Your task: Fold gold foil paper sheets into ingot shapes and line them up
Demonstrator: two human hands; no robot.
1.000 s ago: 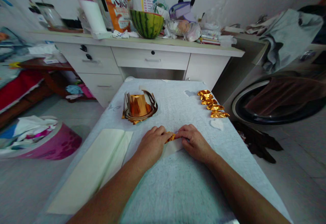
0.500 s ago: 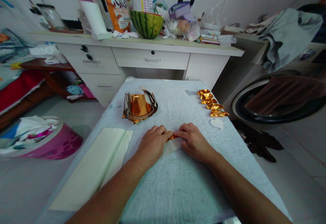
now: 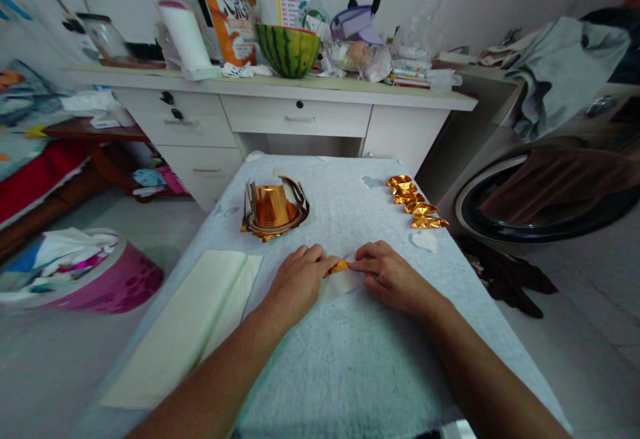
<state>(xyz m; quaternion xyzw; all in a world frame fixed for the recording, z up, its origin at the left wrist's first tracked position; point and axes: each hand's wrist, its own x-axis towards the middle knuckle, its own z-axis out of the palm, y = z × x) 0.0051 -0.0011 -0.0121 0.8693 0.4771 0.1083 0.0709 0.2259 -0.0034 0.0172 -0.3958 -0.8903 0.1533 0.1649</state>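
Both hands work at a small piece of gold foil [image 3: 338,266] low on the cloth-covered table. My left hand [image 3: 301,275] has its fingers closed on the foil's left end. The fingertips of my right hand [image 3: 386,271] pinch the right end. Under the foil lies a pale strip of paper [image 3: 340,286], partly hidden by the hands. Beyond my left hand is a gold foil piece shaped like a cup [image 3: 273,206], with curled strips around it. Several folded gold foil pieces [image 3: 419,208] lie in a row at the table's right side.
Folded cream paper [image 3: 185,326] lies on the table [image 3: 350,372] at left. A pink bin [image 3: 125,272] full of waste stands on the floor. Behind is a counter [image 3: 350,92] with a watermelon half [image 3: 287,52]; a washing machine [image 3: 470,132] is at right.
My right hand has shifted slightly right, showing more of the gold foil and of the pale strip beneath. My left hand stays nearly in place.
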